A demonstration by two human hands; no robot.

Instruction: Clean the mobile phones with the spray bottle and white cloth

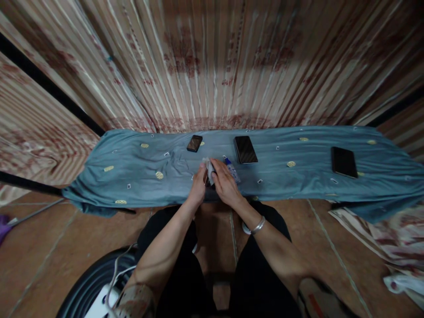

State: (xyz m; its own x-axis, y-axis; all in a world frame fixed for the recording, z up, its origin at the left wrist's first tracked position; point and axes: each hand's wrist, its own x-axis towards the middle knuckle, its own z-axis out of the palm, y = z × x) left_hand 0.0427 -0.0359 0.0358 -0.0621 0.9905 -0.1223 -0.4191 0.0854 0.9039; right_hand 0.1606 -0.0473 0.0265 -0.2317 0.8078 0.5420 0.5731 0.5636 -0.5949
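Observation:
Near the front edge of the cloth-covered bench, my left hand is closed around a thin dark phone-like device, mostly hidden by my fingers. My right hand presses a crumpled pale grey wiping cloth against it, fingers bent over. Just right of that hand lies a small clear bottle with a blue cap, partly covered by my fingers. Behind my hands a small black phone lies flat. A larger black tablet-like device rests to its right.
Another dark tablet-like device lies far right on the blue patterned cloth. A striped curtain hangs directly behind the bench. Below left, a white power strip with cables sits on a black round object.

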